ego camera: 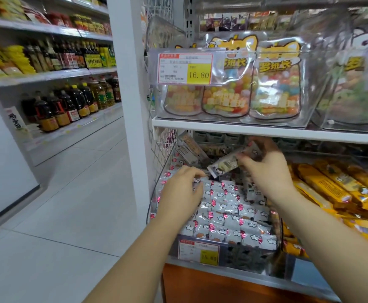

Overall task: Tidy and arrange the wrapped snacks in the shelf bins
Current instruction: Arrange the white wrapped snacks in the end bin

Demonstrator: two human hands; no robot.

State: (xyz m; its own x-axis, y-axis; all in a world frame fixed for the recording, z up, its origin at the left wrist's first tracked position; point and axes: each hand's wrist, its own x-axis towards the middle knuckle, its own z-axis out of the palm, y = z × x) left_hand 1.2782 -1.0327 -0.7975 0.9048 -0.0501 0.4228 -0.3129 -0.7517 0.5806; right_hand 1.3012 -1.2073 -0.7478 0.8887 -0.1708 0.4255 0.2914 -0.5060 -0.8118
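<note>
Grip: right hand (264,169) pinching wrapped snack (224,164); left hand (183,189) on packets (229,213), hold unclear.

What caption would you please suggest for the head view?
Right hand holds a wrapped snack; left hand touches the white packs below.

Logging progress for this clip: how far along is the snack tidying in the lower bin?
Done: the front rows of white-and-pink snacks lie in neat lines. In hand: the right hand pinches a grey packet above the bin; the left hand rests on the rows. Left: tilted packets at the back look unsorted.
</note>
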